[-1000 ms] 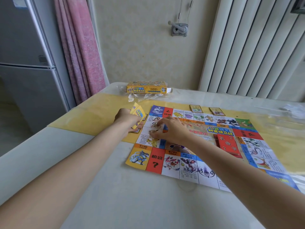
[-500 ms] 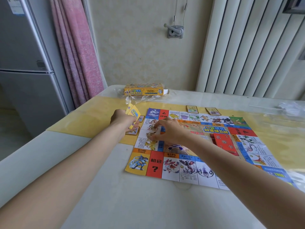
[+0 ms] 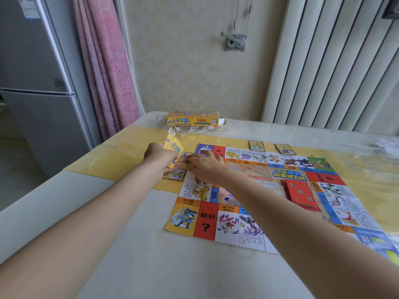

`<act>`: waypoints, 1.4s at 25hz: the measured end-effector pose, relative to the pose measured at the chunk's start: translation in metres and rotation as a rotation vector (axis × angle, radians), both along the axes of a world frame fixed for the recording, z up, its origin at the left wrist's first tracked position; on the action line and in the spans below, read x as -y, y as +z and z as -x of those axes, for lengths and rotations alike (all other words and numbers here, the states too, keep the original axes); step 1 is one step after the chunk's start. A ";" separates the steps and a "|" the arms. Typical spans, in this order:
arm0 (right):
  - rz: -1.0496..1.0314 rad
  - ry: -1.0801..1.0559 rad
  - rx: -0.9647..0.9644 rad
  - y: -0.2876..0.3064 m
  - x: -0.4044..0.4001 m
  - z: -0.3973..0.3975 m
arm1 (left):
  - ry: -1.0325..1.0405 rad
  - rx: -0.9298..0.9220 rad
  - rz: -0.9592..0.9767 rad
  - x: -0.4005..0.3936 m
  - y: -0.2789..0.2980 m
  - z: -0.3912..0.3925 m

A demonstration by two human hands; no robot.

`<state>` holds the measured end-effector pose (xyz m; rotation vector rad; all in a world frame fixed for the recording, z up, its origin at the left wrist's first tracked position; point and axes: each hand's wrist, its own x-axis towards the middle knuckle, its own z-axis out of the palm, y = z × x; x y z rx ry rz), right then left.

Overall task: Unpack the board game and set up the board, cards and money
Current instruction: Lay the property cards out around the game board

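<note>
Fridge: a tall grey metal refrigerator point(image 3: 36, 83) stood at the far left of the frame, with a pink fabric curtain point(image 3: 105, 67) hanging beside it.
Table: a pale tabletop point(image 3: 151, 266) filled the lower half, a yellow runner point(image 3: 121, 156) crossing it under the game.
Left hand: the left hand point(image 3: 159, 157), left of centre, gripped a fanned stack of yellow-backed cards point(image 3: 173, 148), fingers curled round them, just off the board's upper left corner.
Loose card: a single picture card point(image 3: 176, 174) lay flat on the runner beneath that hand, touching the board's left edge.
Box: the yellow cardboard game box point(image 3: 192, 118) sat above centre at the table's far edge, on crumpled clear plastic wrap point(image 3: 194, 131).
Right hand: the right hand point(image 3: 207, 167) lay palm down over the board's upper left squares, fingertips meeting the left hand's cards; whether it pinched one I could not tell.
Board: the colourful paper game board point(image 3: 259, 190) lay unfolded, centre to lower right.
Red cards: a red stack of chance cards point(image 3: 300, 194) rested inside the board, right of centre.
Far cards: two brown-bordered cards point(image 3: 257, 146) lay just beyond the board's top edge.
</note>
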<state>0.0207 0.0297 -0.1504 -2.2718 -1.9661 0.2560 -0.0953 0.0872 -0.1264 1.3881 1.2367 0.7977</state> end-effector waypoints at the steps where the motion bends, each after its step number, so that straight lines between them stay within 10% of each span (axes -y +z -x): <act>1: 0.010 0.000 -0.002 -0.002 0.000 0.001 | -0.011 0.027 0.016 0.002 0.001 0.000; 15: -0.279 -0.390 -0.992 0.054 0.076 -0.039 | -0.443 0.385 0.312 0.054 0.012 -0.026; 19: -0.367 -0.525 -0.902 0.057 0.106 -0.065 | -0.351 0.319 0.201 0.066 0.014 -0.041; 25: -0.361 -0.616 -1.063 0.067 0.132 -0.080 | -0.697 -0.258 -0.495 0.101 0.023 -0.069; 28: -0.324 -0.577 -1.289 0.072 0.143 -0.081 | -0.748 -0.267 -0.475 0.109 0.025 -0.075; 35: -0.471 -0.635 -0.974 0.086 0.163 -0.099 | -0.632 0.144 0.050 0.100 0.024 -0.071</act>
